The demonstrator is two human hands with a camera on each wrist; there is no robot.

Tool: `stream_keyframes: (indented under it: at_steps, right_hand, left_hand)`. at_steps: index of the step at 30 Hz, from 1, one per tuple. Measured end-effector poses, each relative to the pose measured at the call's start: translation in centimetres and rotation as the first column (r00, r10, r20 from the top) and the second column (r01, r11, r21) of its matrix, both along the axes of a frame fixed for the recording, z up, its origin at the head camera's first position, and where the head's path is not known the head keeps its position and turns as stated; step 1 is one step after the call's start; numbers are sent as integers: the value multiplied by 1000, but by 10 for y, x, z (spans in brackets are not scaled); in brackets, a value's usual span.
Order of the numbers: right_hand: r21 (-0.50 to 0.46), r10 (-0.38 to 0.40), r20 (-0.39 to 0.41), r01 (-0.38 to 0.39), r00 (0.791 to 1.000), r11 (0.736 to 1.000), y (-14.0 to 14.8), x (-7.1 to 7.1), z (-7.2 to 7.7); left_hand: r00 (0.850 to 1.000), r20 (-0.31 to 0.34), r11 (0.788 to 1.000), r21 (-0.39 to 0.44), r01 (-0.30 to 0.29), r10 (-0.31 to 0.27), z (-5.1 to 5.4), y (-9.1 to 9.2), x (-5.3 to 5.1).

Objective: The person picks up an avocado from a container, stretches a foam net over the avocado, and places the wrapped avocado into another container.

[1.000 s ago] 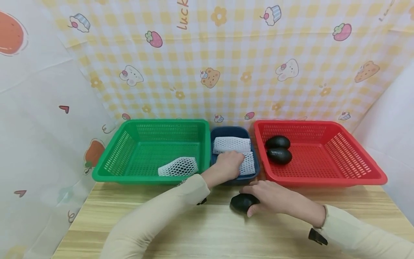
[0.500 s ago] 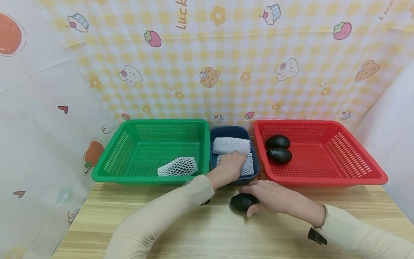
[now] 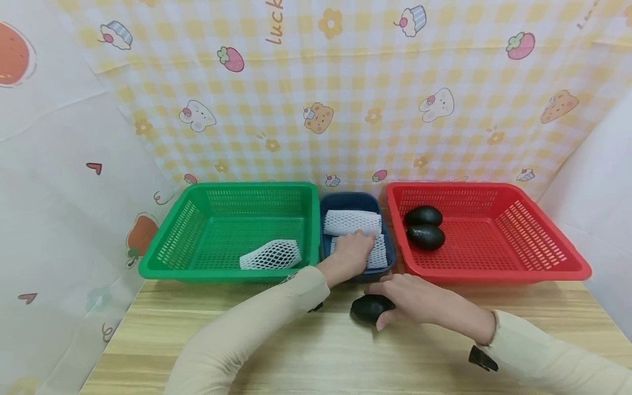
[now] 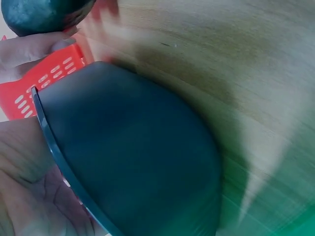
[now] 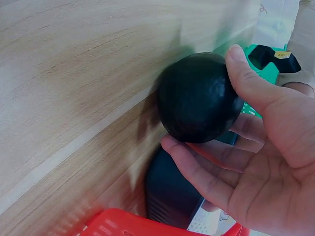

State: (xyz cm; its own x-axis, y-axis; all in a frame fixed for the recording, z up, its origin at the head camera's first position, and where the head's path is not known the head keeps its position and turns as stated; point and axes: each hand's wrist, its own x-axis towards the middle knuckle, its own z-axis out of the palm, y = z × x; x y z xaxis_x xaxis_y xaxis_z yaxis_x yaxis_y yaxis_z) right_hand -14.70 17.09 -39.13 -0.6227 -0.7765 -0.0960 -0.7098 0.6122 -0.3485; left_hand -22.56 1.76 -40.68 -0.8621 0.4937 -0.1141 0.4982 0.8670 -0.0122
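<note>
In the head view my right hand point(image 3: 407, 299) holds a dark avocado point(image 3: 372, 309) down at the wooden table, in front of the small blue basket point(image 3: 390, 260). The right wrist view shows its thumb and fingers around the avocado point(image 5: 197, 98). My left hand point(image 3: 351, 255) reaches into the blue basket and touches the white foam net sleeves there. One sleeve point(image 3: 351, 221) lies at the back, another point(image 3: 379, 255) in front, partly under the hand. The basket wall point(image 4: 133, 147) hides the left fingertips in the left wrist view, so their grip is unclear.
To the left stands a green basket point(image 3: 316, 230) with a netted dark fruit point(image 3: 271, 254) in it. A red basket point(image 3: 494, 274) on the right holds two avocados point(image 3: 425, 237). Both flank the blue basket closely, and a patterned cloth point(image 3: 276, 99) hangs behind.
My left hand has shifted slightly right within the blue basket. The front sleeve has moved down a little and the back sleeve's right end has shifted. My right hand keeps the avocado in place.
</note>
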Motion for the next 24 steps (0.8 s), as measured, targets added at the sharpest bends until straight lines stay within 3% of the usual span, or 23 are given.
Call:
stream_keyframes:
  at_steps: [9, 14, 24]
  right_hand:
    - [13, -2, 3, 2, 1000, 1000, 0, -1, 0]
    - [17, -11, 13, 11, 1000, 1000, 0, 0, 0]
    - [24, -17, 22, 16, 1000, 1000, 0, 0, 1]
  left_hand:
    - [1000, 2, 1000, -12, 9, -9, 7, -2, 0]
    - [1000, -5, 1000, -22, 6, -6, 20, -5, 4]
    - [999, -39, 999, 37, 19, -18, 48, -15, 19]
